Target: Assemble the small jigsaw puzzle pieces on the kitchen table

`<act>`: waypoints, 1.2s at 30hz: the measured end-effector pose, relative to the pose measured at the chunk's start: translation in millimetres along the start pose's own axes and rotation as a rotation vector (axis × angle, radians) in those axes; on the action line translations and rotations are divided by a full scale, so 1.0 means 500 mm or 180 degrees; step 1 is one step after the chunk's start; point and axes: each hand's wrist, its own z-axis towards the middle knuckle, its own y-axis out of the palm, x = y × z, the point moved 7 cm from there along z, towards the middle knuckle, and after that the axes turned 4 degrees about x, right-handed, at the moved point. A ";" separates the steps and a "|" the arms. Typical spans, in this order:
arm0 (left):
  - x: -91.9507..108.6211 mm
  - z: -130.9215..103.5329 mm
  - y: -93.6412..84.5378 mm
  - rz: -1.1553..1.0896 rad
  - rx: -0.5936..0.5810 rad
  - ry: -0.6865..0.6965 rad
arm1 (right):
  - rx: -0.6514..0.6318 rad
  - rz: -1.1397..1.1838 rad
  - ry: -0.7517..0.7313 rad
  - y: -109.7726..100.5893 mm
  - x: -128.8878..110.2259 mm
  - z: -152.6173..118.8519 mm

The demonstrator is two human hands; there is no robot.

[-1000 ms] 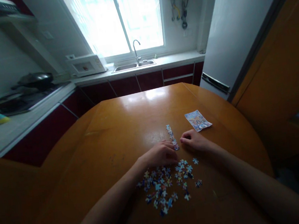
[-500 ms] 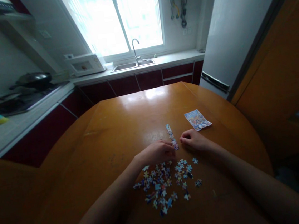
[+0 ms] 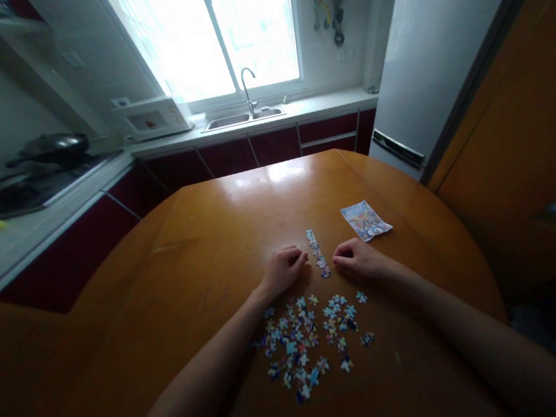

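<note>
A narrow strip of joined jigsaw pieces lies on the wooden table between my two hands. Just left of it, my left hand rests with its fingers curled in, the fingertips close to the strip but apart from it. Whether a small piece is in those fingers is hidden. On the strip's right side my right hand lies loosely closed, with no piece showing in it. Nearer to me is a spread of loose jigsaw pieces, with a smaller cluster of jigsaw pieces to its right.
A creased picture sheet lies beyond my right hand on the rounded wooden table. Past the table stand a counter with a sink, a microwave, a pan on the stove, and a fridge.
My left hand has moved up and left, from above the loose pieces at the strip's near end to beside the strip. The right hand has stayed in place. The view has shifted slightly.
</note>
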 end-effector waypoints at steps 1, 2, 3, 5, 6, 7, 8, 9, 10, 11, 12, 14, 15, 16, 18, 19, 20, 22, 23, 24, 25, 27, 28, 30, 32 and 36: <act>-0.001 0.000 0.002 -0.0006 -0.0015 0.0001 | -0.0018 0.0022 0.0011 0.000 0.000 0.000; -0.001 -0.001 0.004 -0.0008 -0.0043 0.0011 | -0.0037 0.0053 0.0014 -0.001 -0.001 -0.001; 0.000 -0.001 0.006 -0.0009 -0.0076 0.0022 | -0.0056 0.0091 0.0007 -0.001 -0.002 -0.001; 0.001 -0.002 0.008 -0.0018 -0.0123 0.0019 | -0.0119 0.0184 -0.0016 -0.002 -0.006 -0.004; 0.002 -0.002 0.007 -0.0025 -0.0127 0.0003 | -0.0173 0.0228 -0.0025 -0.001 -0.009 -0.006; 0.002 -0.002 0.007 -0.0033 -0.0125 -0.0014 | -0.0225 0.0260 -0.0030 -0.001 -0.013 -0.009; 0.002 -0.003 0.006 -0.0039 -0.0117 -0.0028 | -0.0278 0.0270 -0.0038 -0.001 -0.017 -0.013; 0.003 -0.003 0.006 -0.0041 -0.0113 -0.0027 | -0.0329 0.0252 -0.0056 -0.001 -0.023 -0.018; 0.004 -0.003 0.006 -0.0043 -0.0117 -0.0013 | -0.0380 0.0201 -0.0083 -0.002 -0.030 -0.023; 0.005 -0.003 0.006 -0.0041 -0.0122 0.0005 | -0.0437 0.0120 -0.0120 -0.002 -0.038 -0.029; 0.005 -0.003 0.006 -0.0037 -0.0127 0.0019 | -0.0516 0.0017 -0.0163 -0.001 -0.046 -0.035; 0.005 -0.002 0.007 -0.0024 -0.0141 0.0030 | -0.0751 -0.0204 -0.0249 0.006 -0.061 -0.048; 0.005 -0.002 0.008 -0.0016 -0.0150 0.0029 | -0.0860 -0.0306 -0.0273 0.010 -0.066 -0.053; 0.004 -0.002 0.008 -0.0005 -0.0160 0.0024 | -0.0945 -0.0399 -0.0292 0.013 -0.070 -0.058; 0.004 -0.001 0.008 0.0013 -0.0170 0.0025 | -0.0987 -0.0542 -0.0345 0.017 -0.078 -0.063; 0.004 -0.001 0.008 0.0019 -0.0170 0.0031 | -0.0956 -0.0589 -0.0387 0.018 -0.082 -0.063; 0.005 -0.001 0.008 0.0021 -0.0174 0.0039 | -0.0917 -0.0628 -0.0443 0.019 -0.087 -0.064; 0.005 -0.001 0.009 0.0016 -0.0185 0.0054 | -0.0882 -0.0676 -0.0555 0.026 -0.094 -0.064; 0.004 -0.001 0.009 0.0011 -0.0195 0.0059 | -0.0908 -0.0686 -0.0579 0.031 -0.095 -0.065; 0.003 -0.001 0.009 0.0008 -0.0201 0.0061 | -0.0957 -0.0695 -0.0582 0.037 -0.095 -0.066; 0.003 -0.002 0.010 0.0004 -0.0201 0.0061 | -0.1008 -0.0708 -0.0567 0.043 -0.093 -0.067; 0.001 -0.002 0.010 -0.0002 -0.0195 0.0058 | -0.1041 -0.0768 -0.0508 0.049 -0.088 -0.068; 0.000 -0.002 0.010 -0.0004 -0.0189 0.0057 | -0.1019 -0.0816 -0.0474 0.049 -0.085 -0.068; 0.000 -0.002 0.010 -0.0005 -0.0185 0.0056 | -0.0970 -0.0896 -0.0404 0.047 -0.080 -0.067; 0.000 -0.002 0.010 0.0001 -0.0179 0.0055 | -0.0965 -0.0918 -0.0349 0.045 -0.077 -0.067; 0.001 -0.003 0.008 -0.0001 -0.0161 0.0065 | -0.0863 -0.0894 -0.0400 0.038 -0.090 -0.065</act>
